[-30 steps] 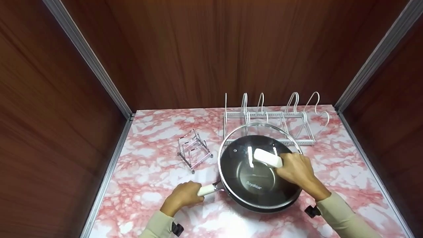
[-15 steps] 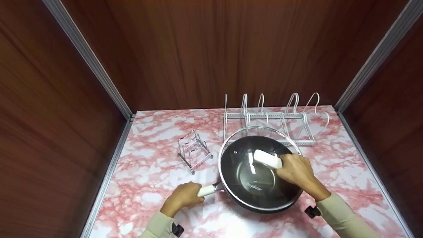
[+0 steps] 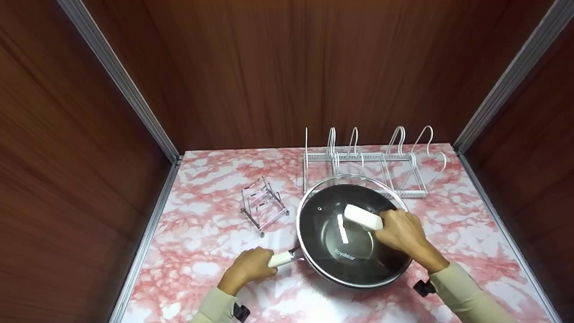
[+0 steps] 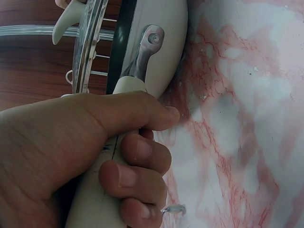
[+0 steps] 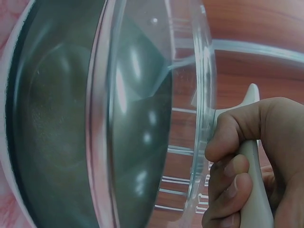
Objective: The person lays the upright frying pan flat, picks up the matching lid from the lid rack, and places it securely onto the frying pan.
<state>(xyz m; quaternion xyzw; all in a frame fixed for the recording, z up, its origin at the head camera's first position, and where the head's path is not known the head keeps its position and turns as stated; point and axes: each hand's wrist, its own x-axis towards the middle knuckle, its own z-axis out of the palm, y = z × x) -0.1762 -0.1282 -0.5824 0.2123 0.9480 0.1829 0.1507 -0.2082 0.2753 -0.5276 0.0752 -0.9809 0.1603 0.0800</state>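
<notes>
My left hand grips the cream handle of a frying pan with a dark inside and a pale outer wall. In the left wrist view, thumb and fingers curl round that handle. Over the pan is a round glass lid with a metal rim, its white handle held by my right hand. Both wrist views show a gap between the lid's rim and the pan, at least on the sides seen. The right wrist view shows the right fingers wrapped round the lid handle.
Behind the pan stands a white wire rack with several upright loops, partly hidden by the lid. Left of it is a small chrome wire stand. Dark wood-grain panels enclose the red-and-white marbled table at the back and sides.
The lid has come down slightly towards the pan, its far rim shifting nearer to me. My right hand still holds its handle; the left hand and pan stay in place.
</notes>
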